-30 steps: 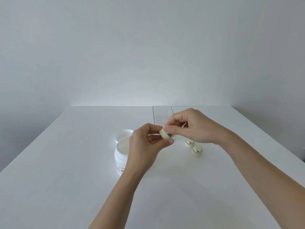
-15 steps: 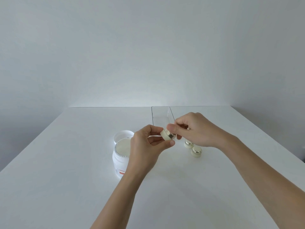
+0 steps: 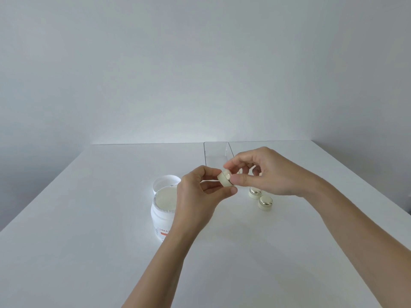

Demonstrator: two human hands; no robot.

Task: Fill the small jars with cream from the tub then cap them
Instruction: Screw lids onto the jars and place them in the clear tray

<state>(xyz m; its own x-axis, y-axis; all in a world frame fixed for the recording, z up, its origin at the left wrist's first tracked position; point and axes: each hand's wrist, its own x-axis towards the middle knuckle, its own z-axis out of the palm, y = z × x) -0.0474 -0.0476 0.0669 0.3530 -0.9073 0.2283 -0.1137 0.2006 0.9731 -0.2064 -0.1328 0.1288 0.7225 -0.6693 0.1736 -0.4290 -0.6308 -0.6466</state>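
Note:
A small cream-coloured jar (image 3: 225, 180) is held in the air above the table, tilted on its side. My left hand (image 3: 200, 192) grips its body from the left. My right hand (image 3: 264, 172) pinches its cap end with thumb and fingers from the right. Below my left hand stands the open white tub (image 3: 163, 210) full of cream, its white lid (image 3: 165, 182) lying just behind it. Two more small jars with shiny gold caps, one nearer my wrist (image 3: 254, 193) and one closer to me (image 3: 265, 203), stand on the white table (image 3: 89, 230) under my right wrist.
A clear plastic tray (image 3: 216, 152) stands at the back of the table behind my hands. The table's back edge meets a plain grey wall. The right table edge runs diagonally near my right forearm.
My right hand's fingers have shifted around the cap end of the small jar, which now tilts more toward me. Both hands stay at about the same spot above the table.

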